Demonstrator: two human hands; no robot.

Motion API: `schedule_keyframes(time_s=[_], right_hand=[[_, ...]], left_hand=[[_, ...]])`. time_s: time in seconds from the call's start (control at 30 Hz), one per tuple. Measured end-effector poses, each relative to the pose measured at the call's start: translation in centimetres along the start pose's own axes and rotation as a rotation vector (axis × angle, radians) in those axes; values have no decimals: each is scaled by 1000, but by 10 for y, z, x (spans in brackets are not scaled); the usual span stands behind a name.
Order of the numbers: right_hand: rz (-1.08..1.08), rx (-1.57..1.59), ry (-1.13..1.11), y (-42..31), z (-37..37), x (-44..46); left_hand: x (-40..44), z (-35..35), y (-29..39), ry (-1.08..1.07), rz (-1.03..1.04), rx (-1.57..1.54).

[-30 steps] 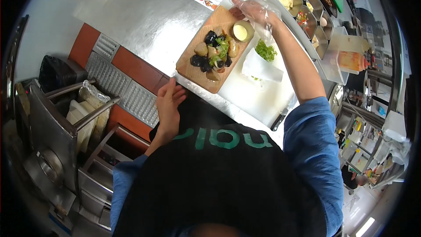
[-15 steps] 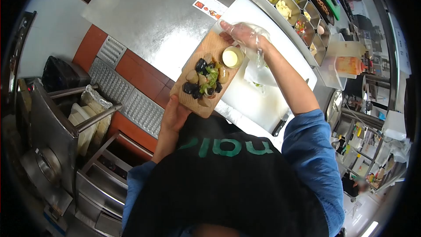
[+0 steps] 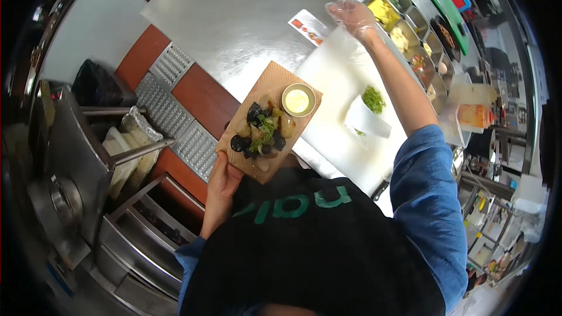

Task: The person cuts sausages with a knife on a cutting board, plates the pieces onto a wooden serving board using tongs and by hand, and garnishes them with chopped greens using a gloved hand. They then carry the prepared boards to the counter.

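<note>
A wooden serving board (image 3: 270, 76) is held up in front of my body, with my left hand (image 3: 224, 182) closed on its near left corner. On it lie chunks of potato, dark pieces and chopped greens (image 3: 266, 131). A small round cup of pale yellow sauce (image 3: 297, 100) stands on the board at the right. My right hand (image 3: 354, 19), in a loose clear plastic glove, is away from the board, beside the metal food containers and above the far end of the white cutting board (image 3: 328, 73). Its fingers look loosely bent, with nothing visible in them.
Chopped greens (image 3: 373, 100) and a white scoop-like piece (image 3: 366, 120) lie on the cutting board. A knife (image 3: 380, 190) rests near its front edge. The metal containers (image 3: 404, 23) hold several ingredients. A printed card (image 3: 308, 27) lies on the steel counter.
My right hand has let go of the serving board and moved up and right to the containers. The serving board, in my left hand, sits slightly lower and further left in view.
</note>
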State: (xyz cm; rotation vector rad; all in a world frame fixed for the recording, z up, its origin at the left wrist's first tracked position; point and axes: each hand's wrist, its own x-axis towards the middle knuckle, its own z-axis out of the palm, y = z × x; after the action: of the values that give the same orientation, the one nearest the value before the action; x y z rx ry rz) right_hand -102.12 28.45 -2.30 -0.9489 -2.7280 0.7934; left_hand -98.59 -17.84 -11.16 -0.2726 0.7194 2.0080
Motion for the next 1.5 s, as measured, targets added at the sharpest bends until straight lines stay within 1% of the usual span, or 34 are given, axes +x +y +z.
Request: schedule_keyframes(time_s=[0.07, 0.1, 0.2, 0.27, 0.3, 0.33, 0.37, 0.4, 0.43, 0.47, 0.5, 0.57, 0.6, 0.67, 0.7, 0.8, 0.83, 0.87, 0.93, 0.97, 1.0, 1.03, 1.07, 1.1, 1.13, 1.17, 1.2, 1.23, 1.27, 1.33, 1.4, 1.43, 1.47, 1.5], right_hand=[[59, 176, -37, -18, 13, 12], [35, 179, -55, -29, 21, 19], [70, 197, -126, -61, 45, 48], [45, 124, -126, -79, 63, 72], [2, 115, -48, -66, 83, 91], [-16, 77, -18, -47, 104, 118], [55, 162, -151, -80, 100, 115], [108, 183, -202, -132, 89, 104], [180, 392, -133, -139, 105, 111], [204, 379, -138, -147, 113, 122], [201, 450, -139, -151, 119, 129], [204, 788, -233, -130, 149, 168], [185, 792, -245, -125, 164, 189], [-111, 327, -228, -131, 192, 229], [-33, 452, -265, -163, 191, 235], [-115, 424, -287, -203, 231, 307], [-172, 411, -361, -218, 243, 334], [-185, 408, -377, -235, 262, 356], [-71, 707, -297, -274, 300, 402], [-298, 365, -416, -298, 313, 442], [-13, 414, -480, -427, 275, 404], [-76, 509, -532, -474, 285, 414], [-114, 523, -540, -519, 295, 423], [-154, 541, -545, -558, 307, 435], [-252, 552, -567, -584, 329, 456], [-354, 488, -553, -612, 352, 477], [-344, 643, -674, -635, 371, 486], [-401, 588, -686, -671, 385, 490], [-499, 476, -760, -705, 396, 496], [-779, 181, -585, -757, 433, 505], [-801, 21, -514, -812, 453, 494], [-843, -117, -531, -833, 457, 489], [-769, -101, -564, -842, 474, 496], [-788, -105, -577, -853, 487, 502]], left_hand=[[-7, -1, 23, 1, 8, -67], [-9, -6, 34, 14, 34, -76], [-2, -16, 80, 26, 99, -119], [-1, -13, 125, -8, 123, -86], [4, -19, 145, -2, 183, -85], [6, -25, 164, -7, 178, -94], [7, -32, 185, -16, 183, -97], [7, -38, 206, -14, 228, -61], [6, -33, 233, 5, 278, -46], [2, -29, 258, 31, 310, -38], [3, -34, 277, 42, 356, -37], [9, -48, 315, 80, 382, -59], [12, -54, 334, 83, 404, -60], [21, -69, 374, 178, 480, -141], [28, -78, 396, 179, 496, -144], [49, -103, 460, 284, 649, -252], [55, -102, 483, 313, 723, -245], [59, -108, 502, 324, 738, -254], [71, -117, 548, 366, 845, -333], [76, -118, 571, 359, 870, -331], [80, -122, 596, 386, 933, -333], [81, -127, 615, 421, 986, -344], [82, -134, 634, 451, 1043, -352], [78, -150, 654, 448, 1043, -363], [78, -159, 674, 501, 1078, -397], [75, -171, 694, 528, 1119, -390], [71, -181, 707, 553, 1159, -382], [69, -194, 730, 553, 1194, -381], [66, -205, 750, 555, 1229, -378], [60, -229, 792, 510, 1260, -423], [59, -253, 832, 536, 1328, -506], [56, -270, 842, 467, 1323, -551], [58, -284, 860, 475, 1347, -598], [59, -295, 879, 476, 1347, -606]])
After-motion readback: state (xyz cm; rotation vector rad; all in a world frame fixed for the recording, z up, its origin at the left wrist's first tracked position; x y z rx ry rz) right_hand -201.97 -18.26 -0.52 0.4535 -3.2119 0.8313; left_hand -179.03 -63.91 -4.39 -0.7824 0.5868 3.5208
